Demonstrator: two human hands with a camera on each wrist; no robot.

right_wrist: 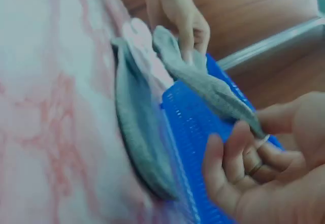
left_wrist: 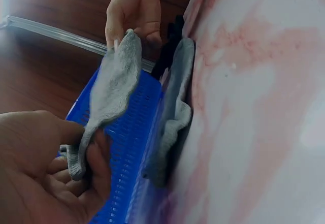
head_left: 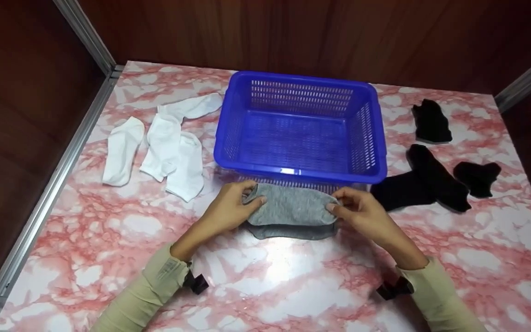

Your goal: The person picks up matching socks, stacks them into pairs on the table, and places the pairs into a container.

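Together, left hand [head_left: 228, 206] and right hand [head_left: 365, 215] pinch 1 grey sock [head_left: 293, 204].
Both are clamped on its ends just below frame centre, above another grey sock [head_left: 293, 232]; a blue basket [head_left: 330, 176] sits at upper centre.

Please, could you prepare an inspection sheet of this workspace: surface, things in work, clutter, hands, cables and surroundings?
Surface: table with a red-and-white marbled pattern.
Job's things: grey sock held spread between both hands; second grey sock lies on the table beneath it; blue basket stands just beyond.
Clutter: white socks left of the basket, black socks to its right, seen from the head view.
Hands: left hand and right hand each pinch one end of the held sock with the fingers.
Cables: nothing seen.
Surroundings: dark brown panels behind and at both sides, with silvery strips at the corners.
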